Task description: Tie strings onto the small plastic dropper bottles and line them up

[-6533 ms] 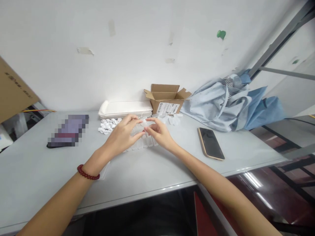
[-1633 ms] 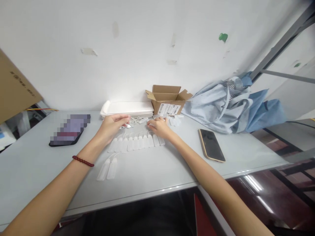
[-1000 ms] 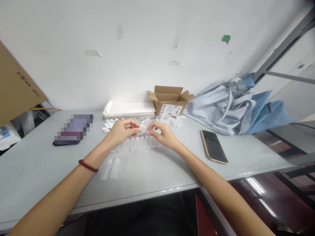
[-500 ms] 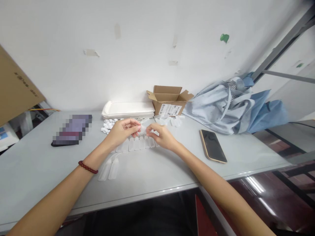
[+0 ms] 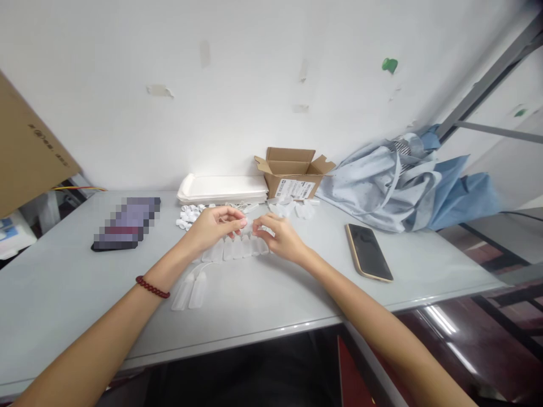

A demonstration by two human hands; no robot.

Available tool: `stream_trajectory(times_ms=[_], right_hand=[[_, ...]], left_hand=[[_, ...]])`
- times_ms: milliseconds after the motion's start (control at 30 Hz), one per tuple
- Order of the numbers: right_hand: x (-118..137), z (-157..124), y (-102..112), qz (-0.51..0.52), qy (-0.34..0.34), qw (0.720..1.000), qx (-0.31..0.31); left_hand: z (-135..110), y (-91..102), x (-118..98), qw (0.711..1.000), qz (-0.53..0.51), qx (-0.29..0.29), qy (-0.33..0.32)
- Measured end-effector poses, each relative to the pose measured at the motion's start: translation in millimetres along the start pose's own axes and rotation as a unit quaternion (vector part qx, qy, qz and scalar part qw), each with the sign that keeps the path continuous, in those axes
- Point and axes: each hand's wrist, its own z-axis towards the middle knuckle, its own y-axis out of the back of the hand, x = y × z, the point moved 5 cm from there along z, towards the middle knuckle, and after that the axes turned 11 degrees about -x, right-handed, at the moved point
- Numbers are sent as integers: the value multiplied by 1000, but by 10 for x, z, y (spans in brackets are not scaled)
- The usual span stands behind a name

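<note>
My left hand (image 5: pixel 216 226) and my right hand (image 5: pixel 280 234) face each other above the table, fingers curled into pinches. Between the fingertips shows something small and translucent, too faint to name, seemingly held by the left. Whatever the right fingers pinch is hidden. Just under the hands lies a row of several flat, frosted plastic bottles (image 5: pixel 242 249), partly covered by them. Nearer the front edge are two more frosted bottles (image 5: pixel 197 291) with thin curved tubes. Small white caps (image 5: pixel 189 215) are heaped beyond my left wrist.
Behind the hands stand a stack of white trays (image 5: pixel 224 188) and an open cardboard box (image 5: pixel 292 178). Loose translucent pieces (image 5: pixel 303 211) lie before the box. A phone (image 5: pixel 368 251) is at right, a blurred-out device (image 5: pixel 127 223) at left, and blue cloth (image 5: pixel 382 186) at back right.
Both hands stay almost in place, with small finger movements. The translucent piece between them shows less clearly than before. The whole view has shifted slightly.
</note>
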Motion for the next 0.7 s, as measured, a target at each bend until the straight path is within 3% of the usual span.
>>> stream_trajectory(times_ms=[400, 700], right_hand=[[43, 18, 18, 38, 5, 999, -27], [19, -24, -39, 31, -46, 998, -5]], left_hand=[[-11, 23, -61, 1000, -18, -5, 2], [-2, 2, -22, 999, 31, 1, -27]])
